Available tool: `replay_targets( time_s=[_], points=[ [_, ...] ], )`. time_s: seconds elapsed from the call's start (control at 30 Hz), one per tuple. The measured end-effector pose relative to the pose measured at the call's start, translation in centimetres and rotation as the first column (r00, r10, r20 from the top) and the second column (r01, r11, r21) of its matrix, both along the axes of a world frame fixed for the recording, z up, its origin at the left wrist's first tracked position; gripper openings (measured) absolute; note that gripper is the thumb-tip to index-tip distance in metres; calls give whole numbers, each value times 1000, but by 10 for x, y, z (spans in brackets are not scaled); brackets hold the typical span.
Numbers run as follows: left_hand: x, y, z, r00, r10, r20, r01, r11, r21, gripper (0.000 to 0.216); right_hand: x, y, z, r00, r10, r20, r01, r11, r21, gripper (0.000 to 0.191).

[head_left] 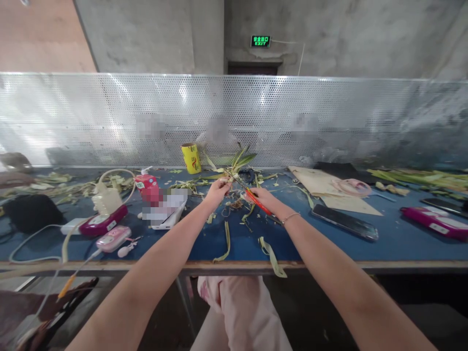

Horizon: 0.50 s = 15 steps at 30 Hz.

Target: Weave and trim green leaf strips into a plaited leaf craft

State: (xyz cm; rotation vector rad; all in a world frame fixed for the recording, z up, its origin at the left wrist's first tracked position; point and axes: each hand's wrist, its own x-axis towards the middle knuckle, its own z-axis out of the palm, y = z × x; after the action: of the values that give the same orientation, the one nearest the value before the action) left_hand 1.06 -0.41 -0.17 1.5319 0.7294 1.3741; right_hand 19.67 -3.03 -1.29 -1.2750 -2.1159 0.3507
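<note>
My right hand is closed around the red-orange handles of a pair of scissors. Their blades point up and left, past the fingertips of my left hand. The left hand's fingers are pinched together on what looks like the base of a leafy plant stalk, whose green leaves fan out just beyond. Where fingers, blades and stalk meet, the details are small and partly hidden. Scraps of leaf and root lie under both hands, and two peeled leaf strips lie nearer the table edge.
A yellow can stands behind, before a perforated metal screen. Left are a red pump bottle, a white device and cabled purple and pink gadgets. Right lie a phone, cardboard, a purple device and green stalks.
</note>
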Motion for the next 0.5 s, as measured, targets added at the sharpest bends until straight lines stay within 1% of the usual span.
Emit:
replay_targets(
  time_s=[0.17, 0.33, 0.5],
  points=[
    [0, 1, 0, 1000, -4, -11, 5, 1000, 17, 21, 0, -7, 6, 1000, -23, 6, 23, 1000, -11, 52],
    [1, -2, 2, 999, 4, -40, -4, 1000, 5, 18, 3, -10, 7, 999, -31, 28, 30, 998, 54, 52],
    [0, -2, 1, 999, -19, -44, 21, 999, 38, 20, 6, -8, 6, 999, -38, 36, 36, 996, 77, 52]
  ],
)
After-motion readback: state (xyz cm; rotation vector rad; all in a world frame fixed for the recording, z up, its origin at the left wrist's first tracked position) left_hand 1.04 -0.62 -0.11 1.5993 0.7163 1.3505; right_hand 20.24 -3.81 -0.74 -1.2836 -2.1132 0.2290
